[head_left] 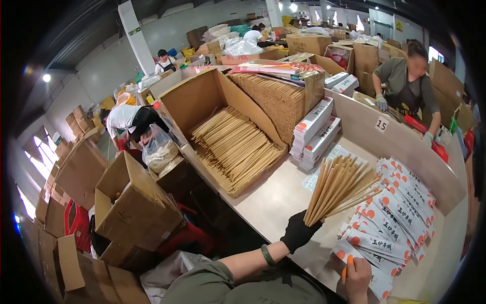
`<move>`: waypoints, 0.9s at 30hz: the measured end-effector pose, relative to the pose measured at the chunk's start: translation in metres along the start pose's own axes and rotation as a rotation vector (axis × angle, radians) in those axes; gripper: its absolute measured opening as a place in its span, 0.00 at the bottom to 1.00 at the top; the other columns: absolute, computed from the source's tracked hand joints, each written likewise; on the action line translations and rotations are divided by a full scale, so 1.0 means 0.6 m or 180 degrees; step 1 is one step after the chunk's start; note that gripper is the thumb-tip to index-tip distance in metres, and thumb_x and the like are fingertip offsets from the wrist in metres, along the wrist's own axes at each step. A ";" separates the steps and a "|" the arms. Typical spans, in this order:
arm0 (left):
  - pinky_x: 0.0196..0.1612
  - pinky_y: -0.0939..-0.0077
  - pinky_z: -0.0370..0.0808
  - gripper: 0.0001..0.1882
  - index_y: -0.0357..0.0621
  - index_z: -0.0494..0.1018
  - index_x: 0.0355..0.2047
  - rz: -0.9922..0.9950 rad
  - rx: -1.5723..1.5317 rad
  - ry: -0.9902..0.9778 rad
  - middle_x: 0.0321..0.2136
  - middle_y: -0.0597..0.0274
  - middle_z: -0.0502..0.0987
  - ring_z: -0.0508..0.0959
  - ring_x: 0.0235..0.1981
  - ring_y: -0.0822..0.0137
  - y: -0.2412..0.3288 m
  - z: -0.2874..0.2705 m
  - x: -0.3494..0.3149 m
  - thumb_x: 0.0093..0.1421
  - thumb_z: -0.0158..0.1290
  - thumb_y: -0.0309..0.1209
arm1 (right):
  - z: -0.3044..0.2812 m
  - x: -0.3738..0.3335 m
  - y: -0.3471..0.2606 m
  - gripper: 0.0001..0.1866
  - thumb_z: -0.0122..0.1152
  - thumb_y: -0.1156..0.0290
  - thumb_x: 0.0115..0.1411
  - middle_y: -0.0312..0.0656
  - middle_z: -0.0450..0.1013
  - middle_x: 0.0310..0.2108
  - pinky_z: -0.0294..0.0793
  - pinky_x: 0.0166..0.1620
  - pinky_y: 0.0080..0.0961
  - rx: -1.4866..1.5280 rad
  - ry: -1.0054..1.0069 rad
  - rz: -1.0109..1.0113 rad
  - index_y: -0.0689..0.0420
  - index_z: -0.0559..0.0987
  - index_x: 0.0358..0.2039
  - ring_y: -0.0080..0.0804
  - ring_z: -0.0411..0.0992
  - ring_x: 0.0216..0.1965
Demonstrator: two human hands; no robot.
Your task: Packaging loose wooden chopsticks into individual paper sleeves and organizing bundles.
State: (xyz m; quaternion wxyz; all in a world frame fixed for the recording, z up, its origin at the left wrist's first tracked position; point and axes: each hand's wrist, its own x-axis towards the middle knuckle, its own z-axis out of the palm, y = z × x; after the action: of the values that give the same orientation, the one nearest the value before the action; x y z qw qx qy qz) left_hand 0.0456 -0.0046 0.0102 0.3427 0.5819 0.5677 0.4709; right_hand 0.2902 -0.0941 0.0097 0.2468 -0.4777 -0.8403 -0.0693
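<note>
My left hand [302, 232], in a black glove, is closed round the lower ends of a bundle of wooden chopsticks [338, 188]. The bundle stands tilted, its upper ends fanned out to the right over the table. At the lower right, my bare right hand [358, 278] has an orange cover on one digit. Its fingers are curled at the near edge of a spread pile of white paper chopstick sleeves [390, 218] with orange dots and dark print. What those fingers grip, if anything, is hidden.
A cardboard box [223, 190] of loose chopsticks stands left on the table [263, 207]. Behind are a tightly packed chopstick box [273, 104] and stacked sleeve bundles [314, 133]. A raised partition [400, 137] edges the table. A co-worker [410, 81] works beyond; more boxes [134, 202] stand left.
</note>
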 end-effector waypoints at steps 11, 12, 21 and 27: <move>0.38 0.65 0.75 0.20 0.41 0.75 0.40 0.0190 0.0717 -0.0027 0.33 0.50 0.80 0.80 0.36 0.54 -0.056 -0.006 0.001 0.53 0.62 0.42 | -0.010 -0.025 -0.011 0.12 0.63 0.74 0.49 0.47 0.70 0.29 0.69 0.31 0.37 0.0017 0.0157 0.0502 0.62 0.77 0.35 0.46 0.69 0.30; 0.37 0.66 0.75 0.20 0.40 0.76 0.39 -0.0132 0.0426 0.0043 0.32 0.51 0.80 0.80 0.34 0.57 -0.077 -0.007 0.002 0.52 0.62 0.42 | -0.012 -0.020 -0.013 0.11 0.63 0.74 0.49 0.47 0.70 0.28 0.69 0.30 0.38 -0.0127 0.0140 0.0619 0.61 0.77 0.34 0.46 0.69 0.28; 0.24 0.81 0.67 0.08 0.39 0.74 0.27 -0.0368 -0.0179 -0.0668 0.19 0.68 0.73 0.71 0.21 0.77 -0.055 -0.076 -0.004 0.52 0.61 0.29 | -0.085 0.061 0.031 0.10 0.68 0.74 0.50 0.36 0.65 0.20 0.65 0.30 0.25 0.1813 0.0227 0.2398 0.62 0.73 0.22 0.27 0.65 0.25; 0.29 0.74 0.72 0.09 0.36 0.74 0.30 0.0075 0.0453 -0.0784 0.22 0.63 0.76 0.75 0.25 0.71 -0.031 -0.080 -0.005 0.52 0.61 0.28 | -0.110 0.049 0.055 0.07 0.70 0.76 0.49 0.30 0.68 0.22 0.65 0.29 0.16 0.3068 0.0136 0.2806 0.63 0.78 0.25 0.15 0.64 0.24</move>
State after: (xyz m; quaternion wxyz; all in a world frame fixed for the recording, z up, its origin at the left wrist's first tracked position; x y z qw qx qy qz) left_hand -0.0053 -0.0119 0.0076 0.3621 0.6647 0.5465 0.3585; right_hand 0.3286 -0.0770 0.0775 0.4553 -0.6119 -0.4974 0.4134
